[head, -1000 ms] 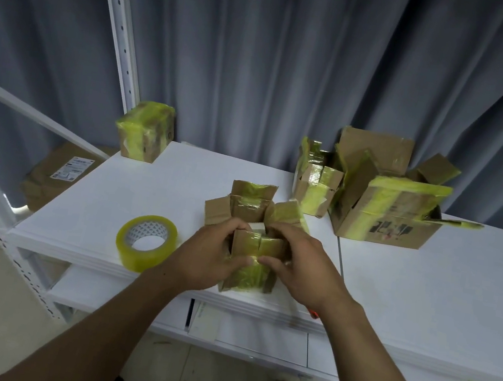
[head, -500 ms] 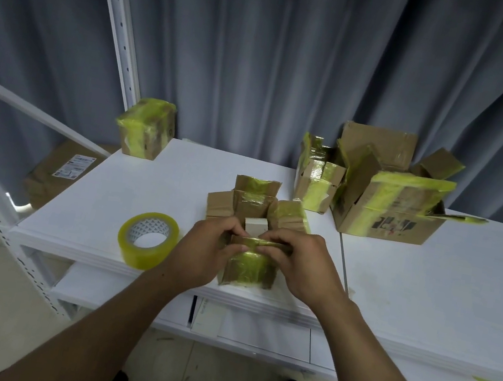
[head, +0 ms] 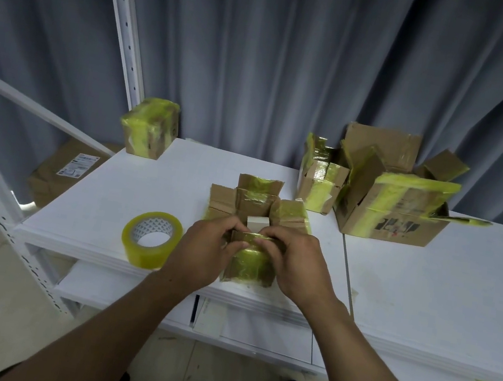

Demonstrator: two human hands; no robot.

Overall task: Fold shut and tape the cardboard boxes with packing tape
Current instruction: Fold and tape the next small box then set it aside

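While left hand, right hand pinch near flap, box open.

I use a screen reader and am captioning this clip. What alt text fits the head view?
The left hand and right hand pinch the near flap of a small cardboard box on a white table, its other flaps open. A packing tape roll lies to its left; a taped-up box stands at the back left.
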